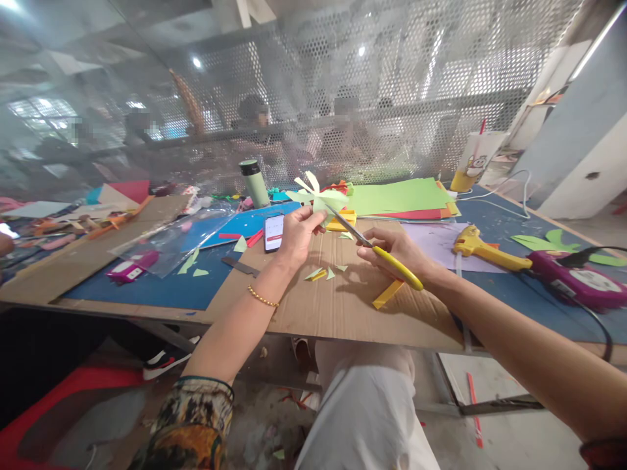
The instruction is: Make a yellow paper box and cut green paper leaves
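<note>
My left hand (302, 230) pinches a pale green paper cutout (329, 198) with several narrow strips fanning out at its top. In my right hand (392, 247) is a pair of scissors (392, 262) with yellow handles. Their blades point up and left and meet the paper's lower right edge. Under my hands lies a sheet of brown cardboard (294, 310). Small pale green paper scraps (330, 273) are scattered on it, along with a yellow strip (388, 295).
A phone (273, 233) lies left of my hands, with a green bottle (255, 184) behind it. Green paper sheets (396, 196) are stacked at the back. On the right are a yellow glue gun (492, 251) and a drink cup (474, 162). A perforated screen (313, 85) stands beyond.
</note>
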`<state>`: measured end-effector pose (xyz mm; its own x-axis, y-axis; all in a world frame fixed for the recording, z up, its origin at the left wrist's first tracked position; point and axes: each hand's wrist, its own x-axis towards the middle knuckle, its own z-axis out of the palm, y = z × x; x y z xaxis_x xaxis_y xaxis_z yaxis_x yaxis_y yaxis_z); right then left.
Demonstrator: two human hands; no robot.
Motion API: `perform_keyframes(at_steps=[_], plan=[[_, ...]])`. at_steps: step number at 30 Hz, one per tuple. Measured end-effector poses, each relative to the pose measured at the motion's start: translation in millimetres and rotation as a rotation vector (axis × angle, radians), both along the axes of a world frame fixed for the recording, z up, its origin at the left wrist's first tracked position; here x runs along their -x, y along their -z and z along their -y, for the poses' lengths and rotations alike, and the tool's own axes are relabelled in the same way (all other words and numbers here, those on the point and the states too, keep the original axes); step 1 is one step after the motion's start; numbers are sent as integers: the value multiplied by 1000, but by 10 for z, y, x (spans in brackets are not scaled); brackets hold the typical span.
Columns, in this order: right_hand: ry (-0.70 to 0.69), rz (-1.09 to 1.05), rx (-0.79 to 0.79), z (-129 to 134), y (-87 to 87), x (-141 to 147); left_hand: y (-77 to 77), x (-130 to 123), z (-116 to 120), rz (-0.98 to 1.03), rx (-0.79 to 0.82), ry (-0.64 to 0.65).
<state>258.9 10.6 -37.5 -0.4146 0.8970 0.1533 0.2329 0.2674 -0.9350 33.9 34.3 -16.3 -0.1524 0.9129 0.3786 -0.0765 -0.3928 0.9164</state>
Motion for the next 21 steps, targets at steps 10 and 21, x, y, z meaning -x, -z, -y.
perform_keyframes(at_steps=[10, 21], plan=[[9, -5, -12, -29, 62, -18, 7, 10, -3, -5, 5, 10], [8, -7, 4, -12, 50, -13, 29, 5, -21, -4, 3, 12]])
